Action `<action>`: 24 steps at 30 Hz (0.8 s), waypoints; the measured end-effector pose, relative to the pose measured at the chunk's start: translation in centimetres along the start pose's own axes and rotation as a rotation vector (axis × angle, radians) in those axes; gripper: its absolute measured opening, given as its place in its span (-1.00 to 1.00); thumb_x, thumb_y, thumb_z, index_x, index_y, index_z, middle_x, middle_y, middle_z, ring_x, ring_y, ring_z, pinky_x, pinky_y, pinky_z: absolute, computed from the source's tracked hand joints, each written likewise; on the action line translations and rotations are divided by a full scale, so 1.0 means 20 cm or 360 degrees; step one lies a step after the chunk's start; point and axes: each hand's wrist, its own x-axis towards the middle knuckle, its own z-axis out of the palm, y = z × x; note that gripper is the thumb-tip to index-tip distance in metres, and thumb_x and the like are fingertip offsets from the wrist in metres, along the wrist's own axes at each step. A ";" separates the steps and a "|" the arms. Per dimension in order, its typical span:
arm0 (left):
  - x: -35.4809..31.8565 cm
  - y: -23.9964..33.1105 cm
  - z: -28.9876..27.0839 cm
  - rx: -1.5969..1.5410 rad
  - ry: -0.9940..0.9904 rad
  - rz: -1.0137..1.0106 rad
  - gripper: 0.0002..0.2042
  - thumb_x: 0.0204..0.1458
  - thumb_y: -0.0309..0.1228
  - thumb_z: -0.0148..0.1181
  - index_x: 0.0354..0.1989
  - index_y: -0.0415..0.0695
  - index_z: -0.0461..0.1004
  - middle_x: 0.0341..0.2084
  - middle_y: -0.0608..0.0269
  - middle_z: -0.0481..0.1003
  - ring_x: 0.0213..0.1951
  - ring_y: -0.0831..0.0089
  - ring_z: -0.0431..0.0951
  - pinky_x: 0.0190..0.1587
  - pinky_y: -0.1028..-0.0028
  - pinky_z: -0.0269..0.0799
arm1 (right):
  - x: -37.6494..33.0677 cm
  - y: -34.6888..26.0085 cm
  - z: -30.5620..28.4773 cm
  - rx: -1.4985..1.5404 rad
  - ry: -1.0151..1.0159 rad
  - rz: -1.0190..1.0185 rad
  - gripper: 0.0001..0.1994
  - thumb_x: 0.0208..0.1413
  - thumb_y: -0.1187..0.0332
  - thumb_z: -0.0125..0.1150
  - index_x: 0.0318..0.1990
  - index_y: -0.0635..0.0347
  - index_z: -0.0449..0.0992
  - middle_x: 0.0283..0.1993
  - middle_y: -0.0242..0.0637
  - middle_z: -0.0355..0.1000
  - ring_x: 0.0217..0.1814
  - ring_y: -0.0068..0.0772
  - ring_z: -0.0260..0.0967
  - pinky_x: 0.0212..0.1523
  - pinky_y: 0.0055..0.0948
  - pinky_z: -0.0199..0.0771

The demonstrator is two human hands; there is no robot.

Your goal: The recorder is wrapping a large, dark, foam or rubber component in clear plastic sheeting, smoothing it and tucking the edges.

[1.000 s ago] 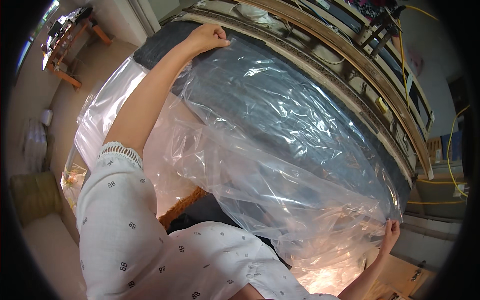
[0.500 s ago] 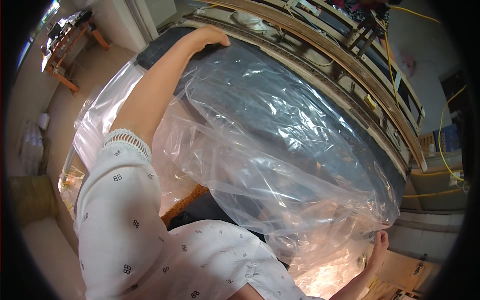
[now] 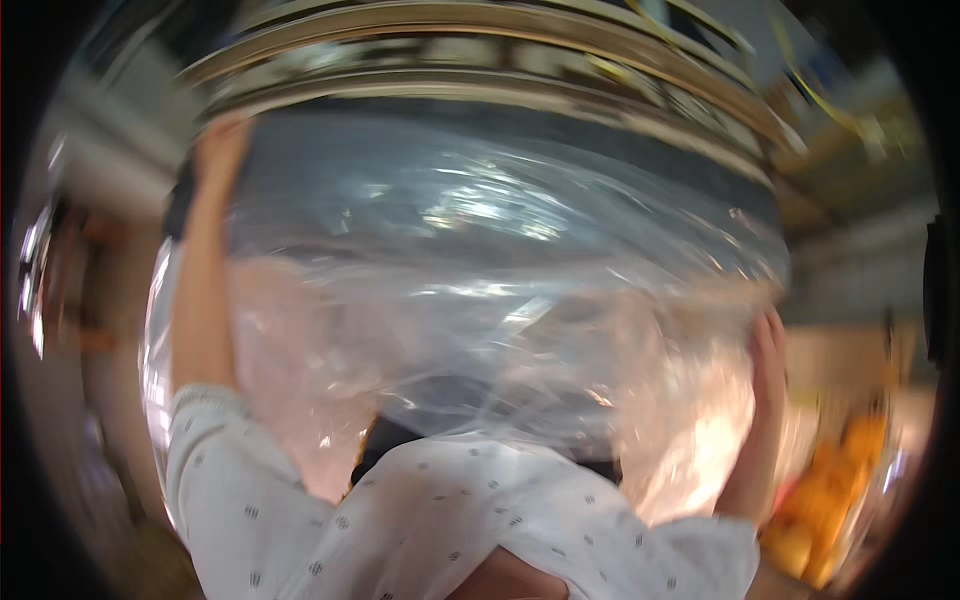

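Observation:
A large clear plastic sheet point(image 3: 490, 290) lies wrinkled and shiny across a dark grey padded surface point(image 3: 420, 112) in front of me. Its near part hangs down close to my body. My left arm stretches forward along the left side, and my left hand point(image 3: 224, 135) rests at the far left corner of the dark surface, its fingers smeared by motion. Over on the right, my right hand point(image 3: 767, 350) is raised at the right edge of the sheet, fingers closed on the plastic.
Beyond the dark surface runs a long wooden beam point(image 3: 470, 20) with a machine frame behind it. Yellow cable point(image 3: 815, 90) hangs at the far right. An orange-yellow object point(image 3: 830, 490) stands low on the right, too blurred to name.
My view has swung to the right, blurring the picture. My left hand now appears at the far left corner, and my right hand is higher in view, still at the sheet's right edge.

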 end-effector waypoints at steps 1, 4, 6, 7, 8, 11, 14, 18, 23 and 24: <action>0.11 -0.30 -0.07 0.0124 -0.0032 0.0106 -0.68 -0.03 -0.20 0.09 -0.25 -0.22 0.48 -0.30 0.10 0.50 -0.22 0.29 0.47 -0.10 0.41 0.31 | 0.05 -0.01 -0.03 -0.0227 -0.0298 0.0026 -0.79 0.05 0.27 0.05 -0.25 0.21 0.41 -0.41 -0.51 0.28 -0.36 -0.72 0.16 -0.33 -0.65 0.19; 0.33 -0.93 -0.36 0.0924 0.0170 -0.0048 -0.59 -0.02 -0.07 0.01 -0.24 -0.21 0.43 -0.28 -0.04 0.46 -0.23 0.08 0.45 -0.16 0.22 0.31 | 0.00 -0.10 0.17 -0.0620 -0.0472 -0.0509 -0.88 -0.09 0.43 0.15 -0.36 0.24 0.40 -0.49 -0.45 0.33 -0.44 -0.63 0.24 -0.42 -0.61 0.22; 0.35 -1.09 -0.40 0.0959 0.0394 0.0168 -0.61 -0.04 -0.06 0.01 -0.31 -0.19 0.42 -0.36 -0.01 0.46 -0.28 0.07 0.44 -0.21 0.20 0.30 | -0.06 -0.13 0.21 -0.0987 -0.0257 -0.0626 -0.89 -0.09 0.46 0.12 -0.35 0.22 0.41 -0.45 -0.34 0.38 -0.44 -0.52 0.32 -0.45 -0.56 0.27; 0.36 -1.08 -0.32 0.0879 0.0321 0.0159 -0.64 -0.05 -0.11 0.04 -0.34 -0.21 0.41 -0.39 0.00 0.45 -0.31 0.09 0.44 -0.22 0.24 0.30 | -0.06 -0.12 0.20 -0.1022 -0.0186 -0.0577 -0.89 -0.09 0.46 0.12 -0.35 0.22 0.41 -0.45 -0.34 0.38 -0.44 -0.52 0.32 -0.45 -0.56 0.27; 0.38 -1.09 -0.32 0.0780 0.0300 0.0187 -0.67 -0.04 -0.16 0.05 -0.34 -0.23 0.40 -0.40 0.00 0.44 -0.32 0.12 0.43 -0.23 0.27 0.30 | -0.04 -0.08 0.21 -0.1162 0.0044 -0.0881 -0.88 -0.09 0.46 0.11 -0.34 0.21 0.42 -0.44 -0.32 0.38 -0.45 -0.48 0.33 -0.46 -0.54 0.29; 0.38 -1.07 -0.28 0.0602 0.0229 0.0275 -0.73 -0.01 -0.25 0.05 -0.33 -0.25 0.39 -0.42 0.01 0.43 -0.35 0.18 0.41 -0.23 0.34 0.30 | 0.02 -0.11 0.18 -0.1349 0.0343 -0.1186 -0.88 -0.06 0.48 0.08 -0.31 0.19 0.42 -0.41 -0.29 0.38 -0.45 -0.44 0.34 -0.44 -0.52 0.32; 0.36 -1.06 -0.28 0.0515 0.0220 0.0327 -0.75 0.02 -0.30 0.03 -0.31 -0.28 0.38 -0.43 0.05 0.42 -0.36 0.25 0.40 -0.22 0.39 0.29 | 0.15 -0.18 0.16 -0.0650 0.0468 -0.1110 -0.90 -0.02 0.47 0.05 -0.31 0.20 0.40 -0.39 -0.25 0.38 -0.44 -0.41 0.34 -0.44 -0.52 0.31; 0.35 -1.07 -0.31 0.0374 0.0280 0.0218 -0.74 0.06 -0.28 0.02 -0.28 -0.28 0.38 -0.43 0.16 0.43 -0.36 0.38 0.38 -0.23 0.46 0.28 | 0.42 -0.18 0.24 -0.0120 0.0233 -0.0457 -0.90 0.00 0.46 0.04 -0.31 0.20 0.40 -0.41 -0.23 0.36 -0.40 -0.35 0.33 -0.37 -0.48 0.31; 0.25 -1.15 -0.66 -0.0150 0.0326 0.0000 -0.68 0.07 -0.22 0.03 -0.17 -0.24 0.38 -0.34 0.26 0.41 -0.30 0.50 0.36 -0.21 0.53 0.27 | 0.64 -0.06 0.34 -0.0971 0.0288 -0.1252 -0.88 -0.05 0.41 0.09 -0.32 0.18 0.44 -0.43 -0.20 0.37 -0.38 -0.22 0.35 -0.35 -0.38 0.33; 0.21 -1.12 -0.73 -0.0279 0.0203 -0.0152 -0.65 0.07 -0.20 0.03 -0.13 -0.23 0.37 -0.29 0.29 0.40 -0.27 0.53 0.35 -0.18 0.55 0.27 | 0.63 -0.06 0.32 -0.0921 0.0261 -0.1119 -0.88 -0.06 0.40 0.11 -0.34 0.20 0.45 -0.43 -0.20 0.39 -0.38 -0.28 0.35 -0.36 -0.42 0.31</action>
